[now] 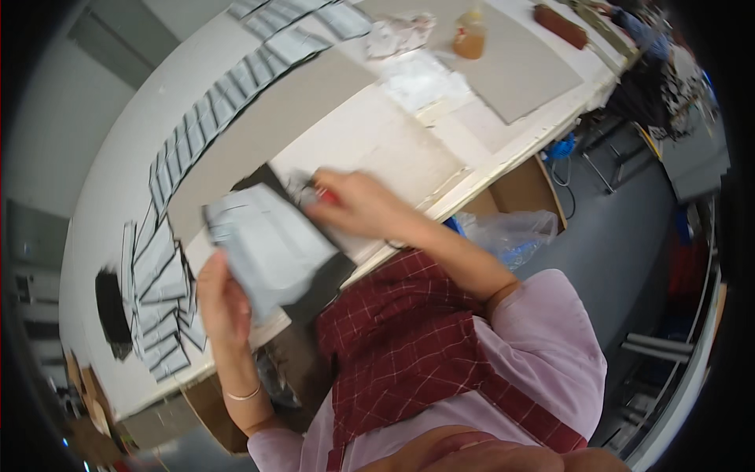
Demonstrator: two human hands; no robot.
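Observation:
A pale grey-blue panel with black material showing along its edges is tilted over the table's near edge. My left hand grips it by its left side, the fingers partly hidden behind it. Beyond the panel's right edge, my right hand is closed around a small red-handled tool. Motion smears the tool's tip, so its exact kind is unclear. A dark flat piece shows just behind the panel, close to the tool.
A long overlapping row of similar pale pieces curves along the white table. More pieces lie at the left beside a black stack. An amber bottle and a brown cylindrical object stand far off. Below sits a plastic bag.

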